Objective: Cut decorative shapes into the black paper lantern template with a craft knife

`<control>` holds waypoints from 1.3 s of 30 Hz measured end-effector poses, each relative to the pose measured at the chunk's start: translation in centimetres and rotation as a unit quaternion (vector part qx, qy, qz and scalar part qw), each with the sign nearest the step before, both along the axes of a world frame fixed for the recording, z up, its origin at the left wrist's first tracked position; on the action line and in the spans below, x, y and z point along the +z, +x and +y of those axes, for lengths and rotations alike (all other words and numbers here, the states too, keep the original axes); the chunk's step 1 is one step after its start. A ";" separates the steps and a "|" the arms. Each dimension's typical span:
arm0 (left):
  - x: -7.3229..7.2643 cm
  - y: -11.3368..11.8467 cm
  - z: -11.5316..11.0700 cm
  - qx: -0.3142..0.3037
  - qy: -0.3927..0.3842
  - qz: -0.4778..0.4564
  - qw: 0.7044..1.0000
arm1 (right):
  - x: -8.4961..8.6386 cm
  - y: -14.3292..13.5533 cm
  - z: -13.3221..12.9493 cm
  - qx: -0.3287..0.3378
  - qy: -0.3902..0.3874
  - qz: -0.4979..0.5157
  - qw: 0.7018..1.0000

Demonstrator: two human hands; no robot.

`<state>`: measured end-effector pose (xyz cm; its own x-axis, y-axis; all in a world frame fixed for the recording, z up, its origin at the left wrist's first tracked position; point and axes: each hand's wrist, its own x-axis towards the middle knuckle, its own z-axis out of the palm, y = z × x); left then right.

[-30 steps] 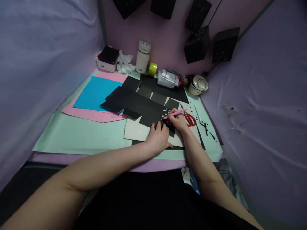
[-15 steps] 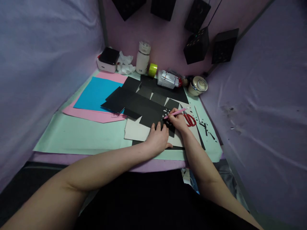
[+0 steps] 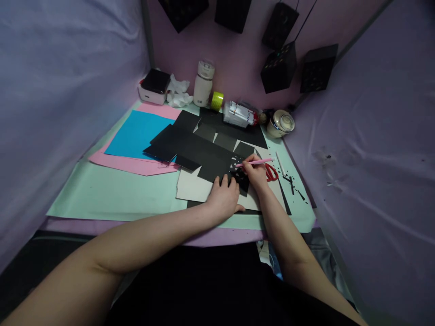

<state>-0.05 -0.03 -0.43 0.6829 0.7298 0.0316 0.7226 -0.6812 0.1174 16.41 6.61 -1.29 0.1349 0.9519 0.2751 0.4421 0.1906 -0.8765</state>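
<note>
My right hand (image 3: 255, 172) is closed in a pinch around a slim pink craft knife (image 3: 260, 162). Its tip is at a patch of small cut-outs in the right end of a notched black card sheet (image 3: 193, 145); the blade is too small to make out. White shows through the cut-outs. My left hand (image 3: 224, 197) lies flat with fingers spread on the lower edge of that card. Under the card is a white board (image 3: 192, 186). Red-handled scissors (image 3: 272, 172) lie just right of my right hand, partly hidden by it.
Black scraps (image 3: 291, 184) and a white stick (image 3: 280, 164) lie at the right. Blue card (image 3: 139, 133) and pink card (image 3: 136, 166) sit left. Behind stand a white bottle (image 3: 203, 86), yellow tape (image 3: 217, 101), a clear box (image 3: 237, 114) and a lidded cup (image 3: 280, 123). Black boxes (image 3: 278, 68) hang above.
My right hand has moved slightly right, and the craft knife now lies at a flatter angle. The hand covers more of the scissors. My left hand stays in place on the card.
</note>
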 end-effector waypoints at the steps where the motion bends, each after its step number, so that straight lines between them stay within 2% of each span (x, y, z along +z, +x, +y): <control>1: -0.1 0.0 0.0 0.000 0.002 0.000 1.000 | 0.1 0.0 -0.1 -0.008 0.007 0.003 1.000; 6: -0.1 0.0 0.1 -0.001 0.006 -0.004 1.000 | 0.9 -0.5 -1.6 -0.029 0.020 0.006 0.999; 9: -0.1 0.0 0.1 0.000 0.011 -0.008 1.000 | 1.3 -0.9 -2.5 -0.023 -0.013 0.023 0.999; 12: -0.2 -0.1 0.1 0.001 0.019 -0.012 1.000 | 0.9 -1.1 -2.8 -0.038 -0.040 0.024 0.998; 16: -0.2 -0.2 0.1 0.001 0.029 -0.011 0.999 | -0.1 -1.1 -2.2 -0.081 -0.002 -0.012 0.997; 23: 0.2 -0.1 0.1 0.011 0.027 0.000 1.000 | -0.8 -0.9 -1.8 -0.039 -0.017 -0.009 0.999; 39: 0.5 -0.2 0.1 0.010 0.018 0.004 1.000 | -1.1 -0.9 -1.9 -0.027 -0.024 -0.045 0.998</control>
<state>-0.28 0.05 0.05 0.6690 0.7413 0.0538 0.7364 -0.6709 0.0873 15.55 4.70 -2.43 0.1641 0.9560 0.2431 0.5279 0.1230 -0.8403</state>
